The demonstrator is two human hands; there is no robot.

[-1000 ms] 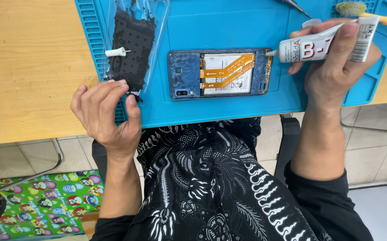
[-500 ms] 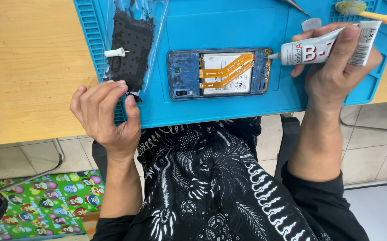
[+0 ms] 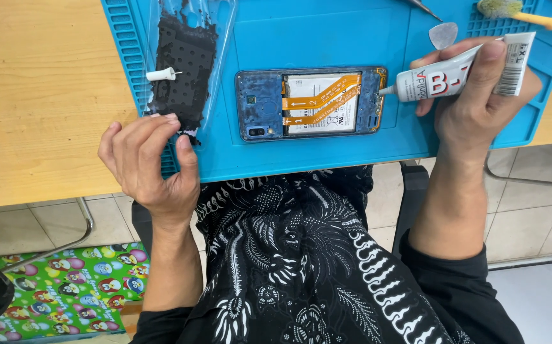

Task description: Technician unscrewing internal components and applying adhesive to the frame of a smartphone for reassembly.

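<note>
The blue mat (image 3: 327, 38) runs off the top edge at twelve o'clock, taking the upper part of the black back cover (image 3: 187, 64) with it. At one o'clock a metal tool (image 3: 424, 7) shows only its tip, and a brush (image 3: 511, 9) is cut at the top right corner. The right hand (image 3: 480, 102) hides the middle of the glue tube (image 3: 441, 76). The left hand (image 3: 148, 162) covers the mat's near left corner at nine o'clock.

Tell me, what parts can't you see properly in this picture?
- Head view: the brush and the metal tool are cut off by the top edge.
- The glue tube is partly covered by the right hand.
- Whether glue is coming out of the nozzle at the opened phone is too small to tell.
- The left hand hides the black panel's lower end.
</note>
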